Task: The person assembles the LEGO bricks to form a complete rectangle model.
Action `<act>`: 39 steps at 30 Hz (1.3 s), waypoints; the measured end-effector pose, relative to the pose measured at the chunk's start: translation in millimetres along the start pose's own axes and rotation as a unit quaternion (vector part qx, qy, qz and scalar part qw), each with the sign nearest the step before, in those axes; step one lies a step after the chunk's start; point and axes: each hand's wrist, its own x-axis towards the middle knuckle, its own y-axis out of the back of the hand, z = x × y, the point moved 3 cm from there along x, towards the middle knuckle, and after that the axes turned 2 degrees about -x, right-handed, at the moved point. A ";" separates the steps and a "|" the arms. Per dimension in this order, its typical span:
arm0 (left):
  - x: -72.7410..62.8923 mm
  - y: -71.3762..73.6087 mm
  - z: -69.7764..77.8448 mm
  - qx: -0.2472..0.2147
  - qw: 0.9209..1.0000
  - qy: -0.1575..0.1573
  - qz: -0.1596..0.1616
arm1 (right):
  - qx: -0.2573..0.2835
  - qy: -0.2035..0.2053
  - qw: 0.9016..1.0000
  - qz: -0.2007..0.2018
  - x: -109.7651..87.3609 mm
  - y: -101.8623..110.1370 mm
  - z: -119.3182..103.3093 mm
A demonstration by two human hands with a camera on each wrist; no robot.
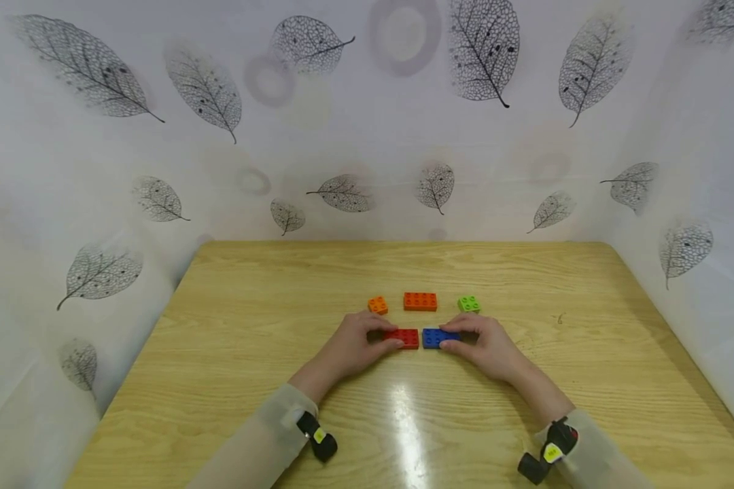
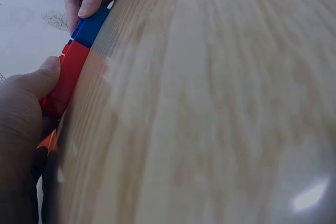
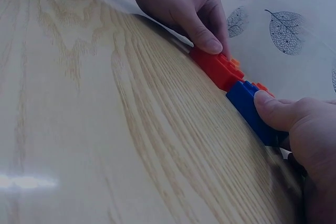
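My left hand (image 1: 361, 343) pinches the left end of a red building brick (image 1: 410, 338) between thumb and fingers. Opposite it, my right hand (image 1: 486, 346) pinches the right end of a blue building brick (image 1: 431, 337). Both bricks lie on the table, studs up, end to end with a narrow gap between them in the head view. In the left wrist view the red brick (image 2: 68, 80) stands in front of the blue brick (image 2: 91, 27). The right wrist view shows the blue brick (image 3: 249, 108) nearer, with the red brick (image 3: 215, 69) beyond it.
Behind the hands, a small orange brick (image 1: 377, 305), a longer orange-red brick (image 1: 420, 301) and a small green brick (image 1: 469, 303) form a row on the wooden table (image 1: 269, 285). A leaf-patterned white cloth (image 1: 367, 142) rises behind the table's far edge and along its sides.
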 end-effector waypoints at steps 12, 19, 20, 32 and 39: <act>3.2 -2.9 2.9 -0.018 1.000 0.015 0.002 | 0.016 -0.019 1.000 -0.011 3.5 -1.4 -3.0; 2.8 -5.1 2.4 -0.039 0.999 0.030 0.008 | 0.013 -0.014 1.000 -0.004 2.6 -3.5 -0.2; 2.9 -5.5 2.0 -0.039 0.999 0.032 0.008 | 0.012 -0.012 1.000 -0.002 2.3 -3.5 -0.1; 3.6 -7.4 -2.0 -0.046 0.998 0.037 0.014 | 0.011 -0.008 1.000 -0.012 3.7 -2.8 -3.8; 3.1 -7.3 -2.5 -0.053 0.998 0.037 0.017 | 0.006 -0.016 0.999 -0.027 10.5 7.0 -13.8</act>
